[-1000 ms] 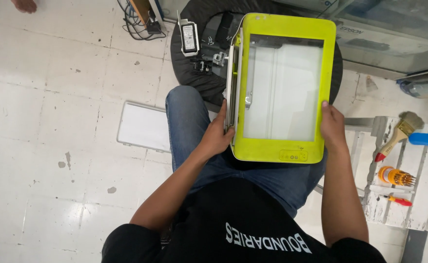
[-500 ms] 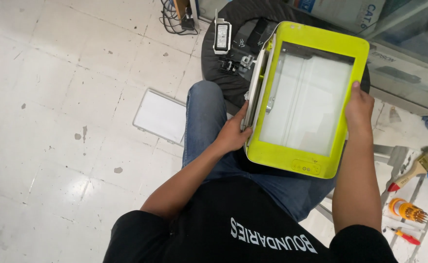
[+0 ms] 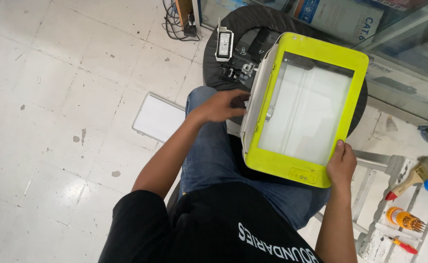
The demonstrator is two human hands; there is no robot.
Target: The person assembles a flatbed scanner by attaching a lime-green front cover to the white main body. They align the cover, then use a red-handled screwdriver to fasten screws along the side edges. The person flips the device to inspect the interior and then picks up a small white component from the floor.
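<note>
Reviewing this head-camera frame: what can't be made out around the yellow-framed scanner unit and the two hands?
- Left hand: fingertips hidden behind the scanner unit; what they touch is unclear.
- Right hand: fingers wrap under the unit's corner, out of sight.
- Unit's underside: faces away from the camera.
- Small black parts on the round stool: too small to identify.
- Brush: bristles cut by the right edge.

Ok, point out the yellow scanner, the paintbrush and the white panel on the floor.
Scanner [image 3: 316, 51]: head view, top yellow frame edge.
Paintbrush [image 3: 426, 169]: head view, bristle end.
White panel [image 3: 158, 117]: head view, panel centre.
</note>
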